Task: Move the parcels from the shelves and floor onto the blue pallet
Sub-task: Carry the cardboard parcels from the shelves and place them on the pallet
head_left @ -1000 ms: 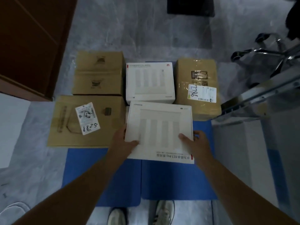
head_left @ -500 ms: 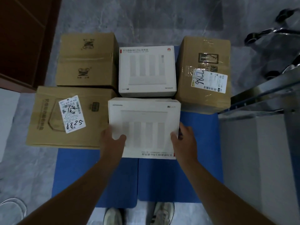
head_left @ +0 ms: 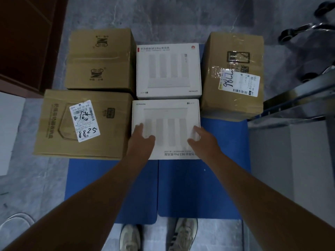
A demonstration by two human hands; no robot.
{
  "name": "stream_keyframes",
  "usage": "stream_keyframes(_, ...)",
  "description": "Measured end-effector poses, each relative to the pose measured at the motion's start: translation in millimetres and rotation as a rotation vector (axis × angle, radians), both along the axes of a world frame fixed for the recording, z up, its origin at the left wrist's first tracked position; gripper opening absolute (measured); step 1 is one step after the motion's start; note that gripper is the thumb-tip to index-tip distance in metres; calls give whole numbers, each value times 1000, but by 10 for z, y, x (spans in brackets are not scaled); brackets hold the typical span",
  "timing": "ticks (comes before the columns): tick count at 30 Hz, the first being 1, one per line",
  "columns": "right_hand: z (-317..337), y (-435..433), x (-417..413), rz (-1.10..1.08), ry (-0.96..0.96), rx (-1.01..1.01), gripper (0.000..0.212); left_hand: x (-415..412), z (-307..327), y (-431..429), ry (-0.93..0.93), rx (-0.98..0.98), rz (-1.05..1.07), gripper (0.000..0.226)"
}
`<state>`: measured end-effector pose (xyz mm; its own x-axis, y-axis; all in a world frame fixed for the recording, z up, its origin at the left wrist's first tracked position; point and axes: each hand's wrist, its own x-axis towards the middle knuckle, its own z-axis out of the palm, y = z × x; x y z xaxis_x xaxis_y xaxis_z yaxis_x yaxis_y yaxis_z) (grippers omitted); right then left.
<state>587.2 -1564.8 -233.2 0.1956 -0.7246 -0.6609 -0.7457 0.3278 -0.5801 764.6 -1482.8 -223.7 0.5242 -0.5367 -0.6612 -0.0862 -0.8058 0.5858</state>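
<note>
A white router box (head_left: 166, 113) lies flat on the blue pallet (head_left: 181, 187), in front of a second white router box (head_left: 168, 69). My left hand (head_left: 142, 140) rests on the near box's left part and my right hand (head_left: 202, 140) on its right edge, fingers stretched over the top. Three brown cartons flank the white boxes: one labelled 8825 (head_left: 54, 124) at the left, one behind it (head_left: 99, 58), and a taped one labelled 7786 (head_left: 235, 57) at the right.
A metal shelf frame (head_left: 299, 98) and a white cabinet (head_left: 290, 169) stand close on the right. A chair base with castors (head_left: 308, 28) is at the far right. A brown door (head_left: 27, 33) is at the left. My shoes (head_left: 130, 236) touch the pallet's near edge.
The white box has gone down from my hands onto the pallet, against the other white box. My hands moved from its sides to its top.
</note>
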Motion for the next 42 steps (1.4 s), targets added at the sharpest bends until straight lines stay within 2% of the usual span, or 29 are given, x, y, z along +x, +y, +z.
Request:
stream_keyframes(3,307,43,83,-3,-23,-12,60,-103,363,-37,35,-58,-139,63)
stream_keyframes(7,1225,-190,259,49,-101,-83,60,-31,1263,-348,6,-151,-217,61)
stream_keyframes(11,2772,-730,496,71,-167,-279,57,293,2748,-881,-157,-286,-294,59)
stream_keyframes(13,3615,-891,536,52,-233,-411,51,366,3587,-1001,-223,-388,-283,57)
stream_keyframes(15,4415,-977,543,74,-273,-529,50,358,4419,-975,-262,-463,-376,59)
stream_keyframes(18,5483,-913,472,125,-283,-569,59,331,5420,-859,-356,-530,-512,63)
stream_keyframes(24,7219,-778,265,233,-238,-736,66,310,7182,-909,-565,-663,-620,71)
stream_keyframes(28,7964,-539,123,240,-173,-883,58,239,7831,-787,-659,-709,-772,75)
stream_keyframes(31,8290,-244,36,201,-138,-934,60,245,8116,-671,-699,-773,-858,74)
stream_keyframes(35,8537,206,-147,116,-1,-983,59,167,8266,-506,-693,-821,-1018,78)
stream_keyframes(42,8741,1294,-559,-127,321,-934,65,-254,8311,-4,-603,-913,-1328,81)
